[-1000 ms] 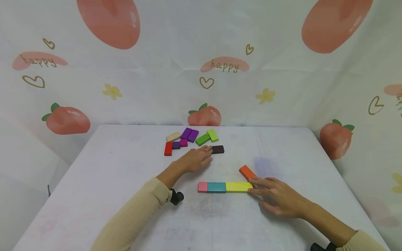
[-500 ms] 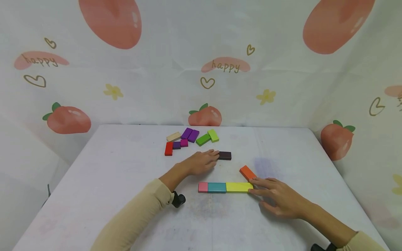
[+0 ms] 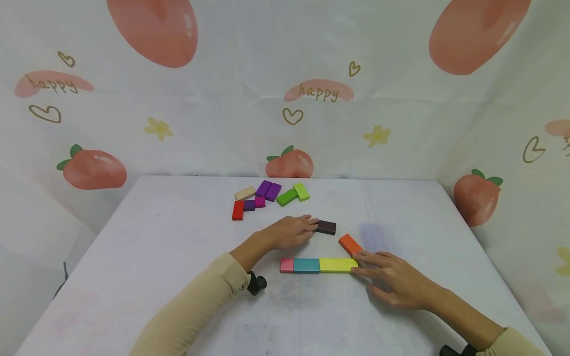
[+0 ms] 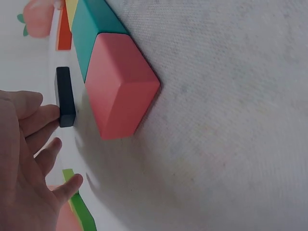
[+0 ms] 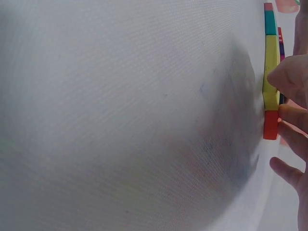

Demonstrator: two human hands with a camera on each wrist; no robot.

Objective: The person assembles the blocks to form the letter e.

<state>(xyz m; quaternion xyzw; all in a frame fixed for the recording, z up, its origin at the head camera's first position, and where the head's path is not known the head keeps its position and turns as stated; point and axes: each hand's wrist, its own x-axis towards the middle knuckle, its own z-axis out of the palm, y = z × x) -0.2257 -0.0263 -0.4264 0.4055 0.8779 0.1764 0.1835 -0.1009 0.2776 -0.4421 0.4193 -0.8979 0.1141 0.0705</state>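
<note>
the right hand (image 5: 294, 140) has two fingertips (image 5: 285, 112) at the side of an orange-red block (image 5: 270, 126). above it in view come a yellow block (image 5: 271, 53), partly hidden by the hand, a teal block (image 5: 270, 22) and a pink block (image 5: 268, 6).

Dim, diffuse light casts soft-edged shadows (image 5: 236, 120)

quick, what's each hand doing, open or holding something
Left hand: open, touching the dark block.
Right hand: open, touching the orange block.

White table (image 3: 147, 237), pale backdrop (image 3: 222, 99), printed reddish fruits (image 3: 95, 169), heart outlines (image 3: 293, 117), yellow flowers (image 3: 159, 128)
</note>
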